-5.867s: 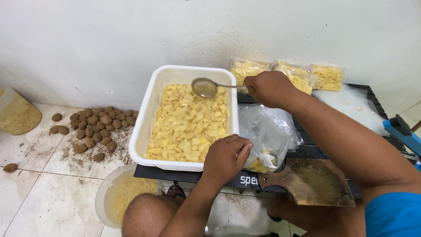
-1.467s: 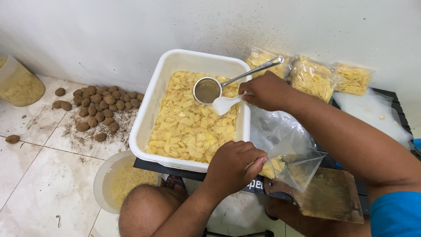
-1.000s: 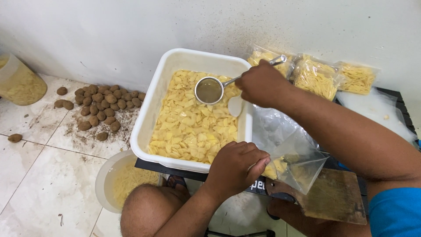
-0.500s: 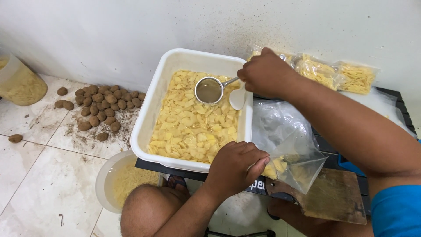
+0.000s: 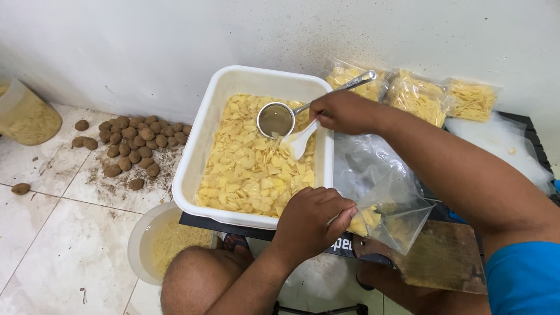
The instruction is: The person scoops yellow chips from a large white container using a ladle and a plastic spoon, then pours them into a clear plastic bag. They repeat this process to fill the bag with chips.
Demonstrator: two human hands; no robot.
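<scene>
A white rectangular tub point(image 5: 205, 125) holds pale yellow potato slices point(image 5: 245, 169). My right hand point(image 5: 344, 111) grips a metal ladle point(image 5: 277, 119) and a white plastic spoon point(image 5: 297, 142) together over the slices; the ladle bowl holds cloudy liquid. My left hand point(image 5: 312, 221) pinches the mouth of a clear plastic bag point(image 5: 394, 213) just right of the tub's near corner. The bag hangs open with a few slices at its bottom.
Three filled clear bags of slices point(image 5: 417, 96) lean on the wall behind the tub. Small brown potatoes point(image 5: 131, 149) lie on the dirty tile floor at left. A round bucket point(image 5: 154, 245) sits below the tub, and a wooden board point(image 5: 446, 256) lies at right.
My right hand has swung back over the tub with ladle and spoon, the spoon now dipping toward the slices. My left hand keeps holding the bag, which holds more slices than at first.
</scene>
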